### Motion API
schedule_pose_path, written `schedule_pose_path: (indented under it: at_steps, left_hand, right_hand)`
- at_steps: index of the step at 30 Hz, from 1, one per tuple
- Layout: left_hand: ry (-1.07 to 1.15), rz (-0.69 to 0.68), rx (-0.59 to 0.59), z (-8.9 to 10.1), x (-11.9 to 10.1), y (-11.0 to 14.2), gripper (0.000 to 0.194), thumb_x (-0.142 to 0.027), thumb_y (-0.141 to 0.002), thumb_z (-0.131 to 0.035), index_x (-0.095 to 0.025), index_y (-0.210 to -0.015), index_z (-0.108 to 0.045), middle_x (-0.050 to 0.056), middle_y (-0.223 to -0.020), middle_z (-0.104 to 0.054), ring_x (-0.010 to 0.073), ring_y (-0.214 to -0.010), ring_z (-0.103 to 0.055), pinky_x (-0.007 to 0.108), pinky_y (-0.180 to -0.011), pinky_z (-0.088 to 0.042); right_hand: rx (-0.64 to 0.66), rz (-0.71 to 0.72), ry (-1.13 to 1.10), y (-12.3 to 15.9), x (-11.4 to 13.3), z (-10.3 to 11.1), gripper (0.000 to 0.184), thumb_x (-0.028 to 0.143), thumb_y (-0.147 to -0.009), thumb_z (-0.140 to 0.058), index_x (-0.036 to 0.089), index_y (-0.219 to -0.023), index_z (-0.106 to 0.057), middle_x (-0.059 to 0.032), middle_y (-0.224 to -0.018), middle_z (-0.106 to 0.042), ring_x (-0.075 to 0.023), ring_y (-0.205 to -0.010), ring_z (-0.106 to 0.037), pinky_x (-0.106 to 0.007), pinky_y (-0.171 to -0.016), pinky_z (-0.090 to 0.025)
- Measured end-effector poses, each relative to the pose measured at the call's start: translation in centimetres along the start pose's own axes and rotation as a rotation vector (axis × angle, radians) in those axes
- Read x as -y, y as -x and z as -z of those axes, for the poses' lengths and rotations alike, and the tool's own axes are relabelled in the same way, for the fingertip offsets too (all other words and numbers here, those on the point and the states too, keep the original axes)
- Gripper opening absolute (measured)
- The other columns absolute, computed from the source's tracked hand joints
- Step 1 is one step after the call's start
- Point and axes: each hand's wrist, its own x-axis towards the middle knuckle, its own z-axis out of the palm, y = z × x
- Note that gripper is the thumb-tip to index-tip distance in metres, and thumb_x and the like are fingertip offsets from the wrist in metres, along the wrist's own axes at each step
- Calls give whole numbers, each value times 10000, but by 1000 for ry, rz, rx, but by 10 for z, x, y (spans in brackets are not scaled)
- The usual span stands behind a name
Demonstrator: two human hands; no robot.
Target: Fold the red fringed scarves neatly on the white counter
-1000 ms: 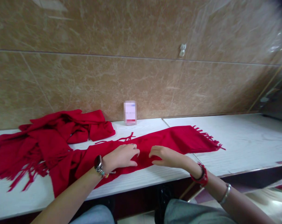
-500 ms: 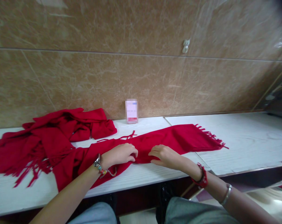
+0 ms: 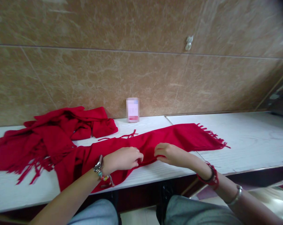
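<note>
A red fringed scarf point(image 3: 179, 134) lies lengthwise on the white table, folded into a long strip, its fringe at the right end. My left hand point(image 3: 125, 157) rests over the strip's middle with curled fingers closed on the cloth near the front edge. A short way to the right, my right hand point(image 3: 173, 154) pinches that same front edge between thumb and fingers. Toward the left the strip turns loose and wrinkled, and part of it hangs forward under my left forearm.
A crumpled heap of red cloth point(image 3: 62, 125) with fringe lies at the left, against the strip's loose end. A small pinkish box point(image 3: 132, 110) stands by the brown marbled wall point(image 3: 96, 78). The white table point(image 3: 249, 134) ends in a front edge just before my knees.
Both hands have slid slightly to the right along the scarf's front edge, keeping a small gap between them. The heap and the box stay put; the view shifts a little.
</note>
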Motion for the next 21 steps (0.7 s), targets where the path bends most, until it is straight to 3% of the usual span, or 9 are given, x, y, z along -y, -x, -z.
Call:
schedule_pose_path:
  at_steps: [3,5,9,12,14,18,21]
  left_hand:
    - [-44,56,55,-10,3,-3,169,-161,-782,-516,-212,-918,-602,30,-879,-626,183,-801,-573,247,-655,-408]
    - [-26,46,55,-9,5,-4,131,-215,-791,-536,-208,-905,-601,30,-874,-627,185,-802,-573,246,-656,-409]
    - [20,28,-49,1,16,-9,153,-285,-853,-480,-200,-899,-598,27,-909,-623,168,-857,-564,239,-743,-406]
    - [-95,229,-184,3,31,-13,193,-250,-862,-445,-156,-947,-591,85,-979,-602,193,-904,-557,266,-785,-403]
    - [-177,376,-174,2,43,-12,228,-256,-824,-497,-113,-979,-584,130,-982,-594,221,-886,-563,283,-765,-413]
    - [-79,480,-2,5,68,12,319,-362,-738,-582,-146,-972,-589,84,-924,-626,203,-804,-578,257,-716,-428]
    - [-35,566,-5,9,93,46,382,-414,-694,-595,-166,-985,-592,75,-969,-622,203,-843,-572,250,-744,-426]
  right_hand:
    - [111,18,-3,2,1,-2,187,167,-824,-501,163,-953,-636,-80,-955,-625,-181,-904,-568,-301,-817,-443]
    - [118,15,-42,2,-2,0,192,204,-833,-508,159,-974,-631,-77,-964,-629,-182,-917,-569,-299,-824,-447]
    - [-68,-69,-38,-2,-17,4,206,232,-866,-461,169,-960,-633,-79,-961,-638,-187,-919,-573,-332,-837,-453]
    - [-208,-152,13,-9,-36,-9,234,239,-868,-455,174,-1036,-605,-102,-1062,-612,-209,-1019,-540,-372,-890,-435]
    - [-204,-219,59,-12,-48,-25,324,292,-863,-472,161,-1151,-541,-129,-1169,-560,-231,-1108,-490,-405,-923,-415]
    - [-101,-261,163,-7,-60,-51,439,374,-891,-400,175,-1280,-430,-142,-1325,-435,-261,-1227,-373,-484,-975,-338]
    - [-75,-263,163,1,-63,-57,460,399,-908,-334,189,-1312,-397,-128,-1360,-397,-258,-1259,-328,-483,-998,-307]
